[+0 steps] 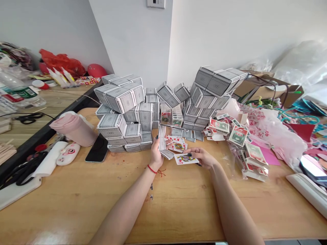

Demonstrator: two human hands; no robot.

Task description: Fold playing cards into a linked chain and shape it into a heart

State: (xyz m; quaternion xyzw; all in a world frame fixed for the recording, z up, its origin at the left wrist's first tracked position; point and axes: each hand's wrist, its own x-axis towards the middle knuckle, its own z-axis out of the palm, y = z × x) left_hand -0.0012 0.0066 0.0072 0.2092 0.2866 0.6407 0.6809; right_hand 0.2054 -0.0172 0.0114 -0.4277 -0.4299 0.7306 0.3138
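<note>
My left hand [156, 153] is closed around a small stack of playing cards [161, 143] with grey patterned backs, held upright near the table's middle. My right hand [201, 157] pinches a face card [186, 158] that lies face up on the wooden table [178, 204]. Other face-up cards [177, 143] are spread just behind the hands. A red string circles my left wrist. Behind the cards rises a big heap of grey patterned card boxes [127, 112], and a second stack of boxes [214, 88] stands to its right.
Flat red-and-green card cartons [237, 136] in a plastic bag lie at the right. A black phone [98, 149], a pink roll [76, 129] and black scissors [20, 170] sit at the left. Pink paper and bags clutter the far right. A second table with bottles stands left.
</note>
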